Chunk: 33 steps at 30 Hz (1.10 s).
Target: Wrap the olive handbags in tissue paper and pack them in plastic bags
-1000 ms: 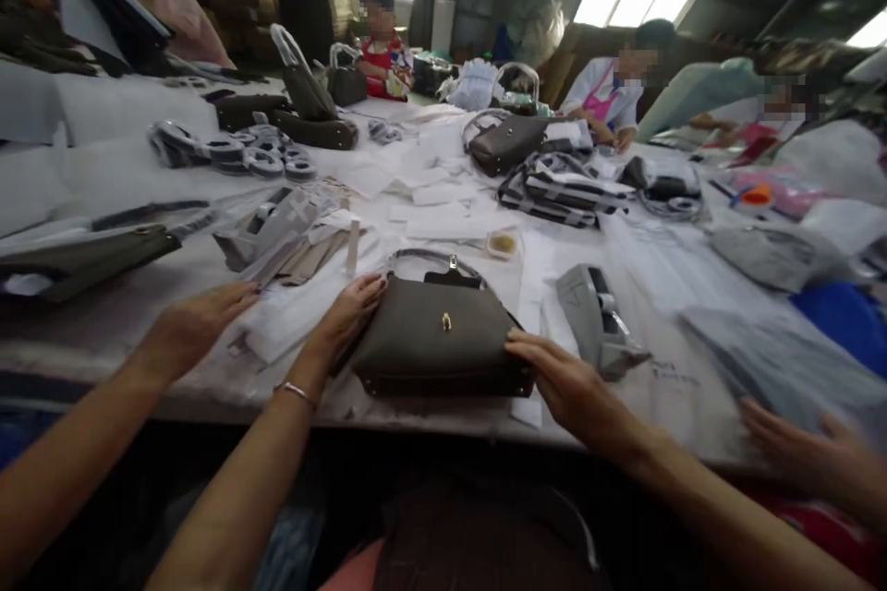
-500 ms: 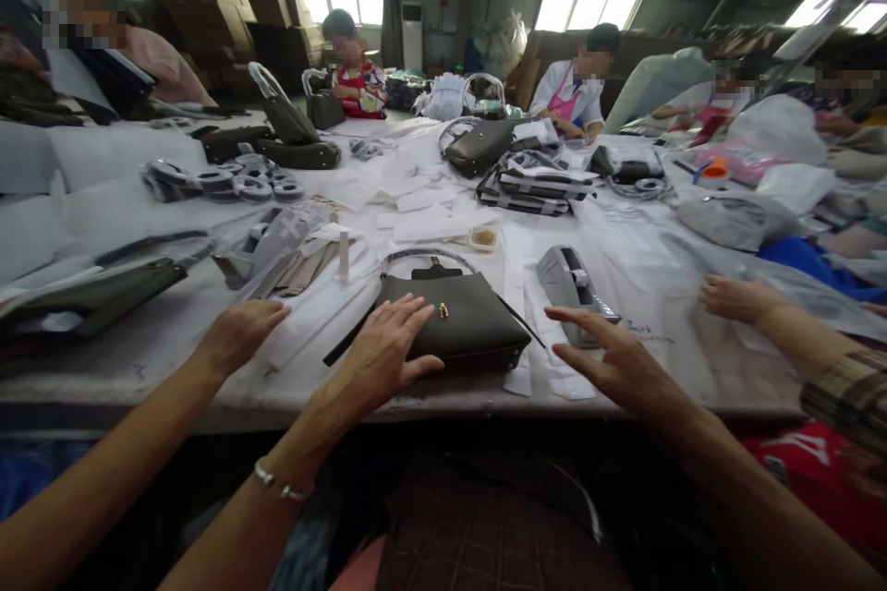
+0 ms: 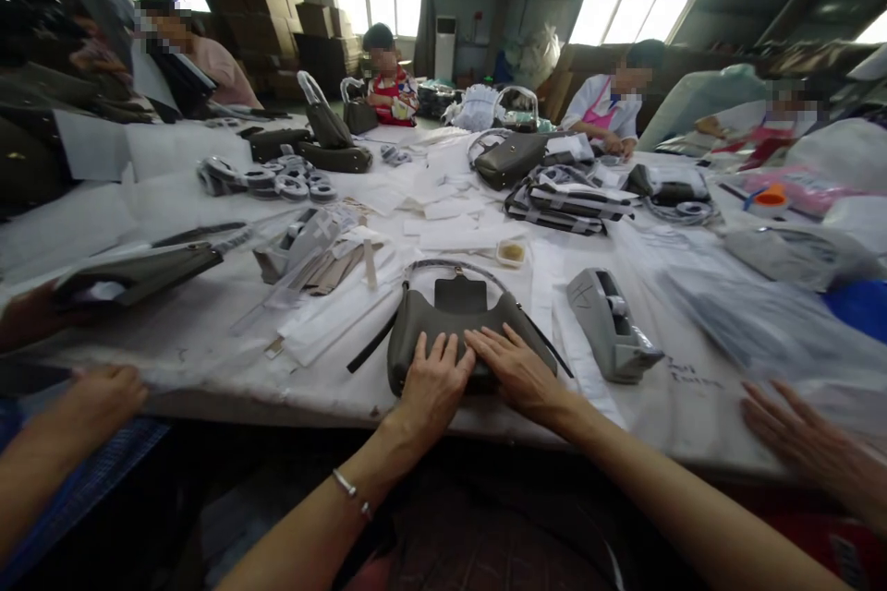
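A dark olive handbag lies in front of me near the table's front edge, its wrapped handle curving away at the back. A flap stands out at its top middle, and a loose strap end sticks out on each side. My left hand lies flat on the bag's front panel, fingers stretched out; a silver bracelet circles that wrist. Beside it my right hand also presses flat on the bag, fingertips meeting near the middle. The gold clasp seen earlier is hidden under the hands.
Right of the bag stands a grey tape dispenser; another tape dispenser is at the left. Beyond lie a small yellowish tray, tape rolls and wrapped bags. Co-workers' hands flank me, and a neighbour handles another bag.
My right hand has come in from the right onto the bag. My left hand has shifted onto the front panel. The bag's flap shows more, and the view has turned left.
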Motion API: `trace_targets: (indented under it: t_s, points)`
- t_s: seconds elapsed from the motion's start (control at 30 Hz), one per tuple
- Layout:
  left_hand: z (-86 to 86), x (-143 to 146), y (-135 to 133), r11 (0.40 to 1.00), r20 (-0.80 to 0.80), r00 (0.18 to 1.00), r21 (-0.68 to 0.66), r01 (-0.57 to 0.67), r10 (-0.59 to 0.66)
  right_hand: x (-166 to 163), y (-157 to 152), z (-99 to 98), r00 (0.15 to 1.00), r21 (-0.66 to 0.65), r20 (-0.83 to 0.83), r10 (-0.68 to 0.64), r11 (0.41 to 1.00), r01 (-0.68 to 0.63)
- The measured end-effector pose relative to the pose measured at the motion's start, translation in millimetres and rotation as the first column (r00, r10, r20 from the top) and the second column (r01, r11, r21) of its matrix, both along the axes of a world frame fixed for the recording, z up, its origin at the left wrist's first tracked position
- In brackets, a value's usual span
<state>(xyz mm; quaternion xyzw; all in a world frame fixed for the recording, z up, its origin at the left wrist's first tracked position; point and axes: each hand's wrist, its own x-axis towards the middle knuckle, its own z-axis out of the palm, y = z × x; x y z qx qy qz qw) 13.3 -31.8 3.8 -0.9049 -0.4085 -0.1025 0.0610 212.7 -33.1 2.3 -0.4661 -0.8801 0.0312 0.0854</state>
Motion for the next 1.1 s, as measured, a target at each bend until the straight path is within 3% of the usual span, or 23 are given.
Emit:
trace_targets:
  t_s: [0.1, 0.2, 0.3, 0.37, 0.43, 0.53, 0.63, 0.73, 0.83, 0.97, 1.1]
  points:
    - [-19.2, 2.6, -4.4, 0.99, 0.013, 1.0, 0.144, 0.009, -0.011, -1.5, -10.4, -32.2, 0.997, 0.167, -0.068, -0.036, 0.985, 0.047]
    - [-36.2, 3.0, -5.4, 0.973, 0.028, 0.999, 0.229, 0.021, -0.028, -3.6, -13.6, -40.6, 0.994, 0.151, -0.096, -0.057, 0.986, 0.071]
    - [-45.0, 2.6, -3.6, 0.971, 0.017, 0.999, 0.235, 0.04, -0.046, -1.8, -2.0, -13.8, 0.993, -0.11, -0.115, -0.009, 0.994, -0.003]
    - [-47.2, 2.7, -2.6, 0.972, -0.004, 0.998, 0.23, 0.058, -0.059, 0.8, 14.8, 13.6, 0.984, -0.323, -0.175, 0.043, 0.941, -0.098]
    - [-47.6, 3.2, -2.7, 0.973, -0.019, 0.998, 0.223, 0.064, -0.062, 1.9, 34.9, 34.8, 0.965, -0.409, -0.26, 0.027, 0.902, -0.136]
    - [-43.7, 4.4, -4.6, 0.975, -0.022, 0.999, 0.214, 0.054, -0.05, -0.2, 57.9, 37.3, 0.946, -0.36, -0.323, 0.04, 0.919, -0.162]
    - [-29.6, 2.8, -6.4, 0.976, -0.015, 0.997, 0.205, 0.079, -0.078, 1.5, 63.8, 12.2, 0.938, -0.317, -0.32, 0.13, 0.919, -0.235]
    - [-8.4, -8.4, -3.5, 0.981, 0.039, 0.99, 0.149, 0.126, -0.133, 10.6, 60.6, -11.4, 0.922, -0.29, -0.363, 0.138, 0.923, -0.253]
    - [0.8, -28.1, 6.9, 0.99, 0.096, 0.989, 0.09, 0.106, -0.114, 16.9, 58.4, -18.2, 0.906, -0.275, -0.406, 0.12, 0.929, -0.247]
    - [-24.0, -49.4, 18.5, 0.988, 0.051, 0.999, 0.155, 0.009, -0.017, 12.1, 59.0, -12.5, 0.92, -0.256, -0.372, 0.12, 0.94, -0.226]
    - [-46.6, -56.1, 13.7, 0.991, 0.023, 1.0, 0.133, 0.001, -0.004, 5.0, 59.1, -6.1, 0.93, -0.272, -0.316, 0.188, 0.921, -0.278]
